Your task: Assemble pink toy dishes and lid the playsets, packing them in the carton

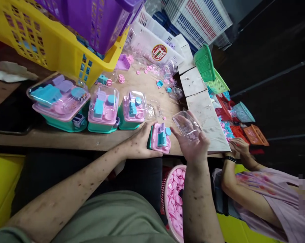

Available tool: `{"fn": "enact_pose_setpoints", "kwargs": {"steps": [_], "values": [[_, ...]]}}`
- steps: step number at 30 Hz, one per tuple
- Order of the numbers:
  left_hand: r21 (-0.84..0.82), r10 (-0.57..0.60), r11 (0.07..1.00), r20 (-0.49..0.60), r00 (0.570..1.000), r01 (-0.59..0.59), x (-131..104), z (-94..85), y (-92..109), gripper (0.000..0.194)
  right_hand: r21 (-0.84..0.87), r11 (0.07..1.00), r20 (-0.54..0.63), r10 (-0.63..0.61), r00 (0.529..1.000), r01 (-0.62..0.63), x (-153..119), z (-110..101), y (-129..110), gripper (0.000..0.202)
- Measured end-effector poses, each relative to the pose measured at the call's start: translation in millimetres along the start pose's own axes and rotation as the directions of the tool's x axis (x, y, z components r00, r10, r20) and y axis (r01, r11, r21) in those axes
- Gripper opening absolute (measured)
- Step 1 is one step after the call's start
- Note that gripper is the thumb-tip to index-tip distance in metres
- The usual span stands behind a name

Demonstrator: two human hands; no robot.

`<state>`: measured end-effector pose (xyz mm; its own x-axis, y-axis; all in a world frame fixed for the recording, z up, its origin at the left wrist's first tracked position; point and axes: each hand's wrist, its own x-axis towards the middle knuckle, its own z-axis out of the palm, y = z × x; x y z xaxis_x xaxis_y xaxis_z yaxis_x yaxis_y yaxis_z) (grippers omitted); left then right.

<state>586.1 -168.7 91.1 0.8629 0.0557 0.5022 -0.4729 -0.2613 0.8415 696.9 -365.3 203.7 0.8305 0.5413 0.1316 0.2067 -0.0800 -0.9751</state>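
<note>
Head view: left fingers (153, 154) hold toy box (161, 139), right fingers (204, 137) transparent lid (186, 125).

Workshop (toy sets (103, 108), baskets (63, 50) of parts (176, 197))

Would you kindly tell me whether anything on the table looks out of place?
Small pink pieces lie scattered loose on the table behind the covered boxes, looking like a spill against that tidy row.

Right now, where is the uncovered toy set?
In the head view, the toy set is right of centre at the table's edge, held by the left hand.
</note>
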Motion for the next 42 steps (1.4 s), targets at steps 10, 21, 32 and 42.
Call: {"fn": "enact_pose_setpoints", "kwargs": {"steps": [10, 21, 32, 42], "values": [[0.012, -0.032, 0.999, 0.069, 0.997, 0.031, -1, -3.8, 8, 0.111, 0.216, 0.976, -0.227, 0.064, 0.972, -0.014, -38, 44, 27, 0.086], [-0.029, -0.110, 0.993, 0.163, 0.981, 0.116, 0, -25.1, 11, 0.111, -0.108, 0.962, 0.080, -0.245, 0.966, 0.252, -40, 34, 36, 0.088], [-0.076, -0.078, 0.994, 0.093, 0.993, 0.085, -2, -20.7, 4, 0.115, -0.518, 0.793, 0.466, -0.054, 0.883, 0.321, -16, 15, -28, 0.073], [-0.050, -0.036, 0.998, 0.002, 0.999, 0.036, -5, -12.1, 1, 0.109, -0.752, 0.375, 0.409, -0.379, 0.830, 0.542, -17, 46, -17, 0.039]]}}
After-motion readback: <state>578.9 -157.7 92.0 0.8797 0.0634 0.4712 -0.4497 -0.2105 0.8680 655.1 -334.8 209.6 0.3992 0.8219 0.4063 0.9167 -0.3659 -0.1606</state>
